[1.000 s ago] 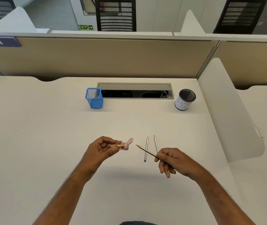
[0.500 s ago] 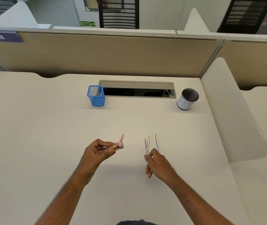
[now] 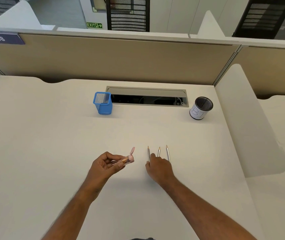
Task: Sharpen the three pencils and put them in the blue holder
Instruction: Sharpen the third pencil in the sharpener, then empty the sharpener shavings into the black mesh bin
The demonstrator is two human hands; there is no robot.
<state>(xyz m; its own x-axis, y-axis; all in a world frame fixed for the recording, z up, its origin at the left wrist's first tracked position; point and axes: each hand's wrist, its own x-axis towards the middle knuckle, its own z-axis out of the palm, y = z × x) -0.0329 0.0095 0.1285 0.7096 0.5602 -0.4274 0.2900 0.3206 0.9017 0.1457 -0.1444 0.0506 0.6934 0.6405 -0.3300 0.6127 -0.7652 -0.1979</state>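
Three grey pencils lie side by side on the desk with their tips pointing away: the left pencil (image 3: 148, 152), the middle pencil (image 3: 158, 151) and the right pencil (image 3: 167, 152). My right hand (image 3: 159, 168) lies over their near ends, with thumb and forefinger on either side of the left pencil. My left hand (image 3: 106, 166) holds a clear tube sharpener (image 3: 127, 159) just above the desk; its pink cap is flipped open. The blue mesh holder (image 3: 103, 103) stands upright at the back, left of the middle.
A black mesh cup (image 3: 201, 109) with a white paper label stands at the back right. An open cable slot (image 3: 148, 99) runs between the two holders. A white divider panel (image 3: 247, 122) bounds the desk's right side.
My right hand has brought the pencil it held in the air down flat beside the other two. My left hand with the sharpener has moved slightly left.
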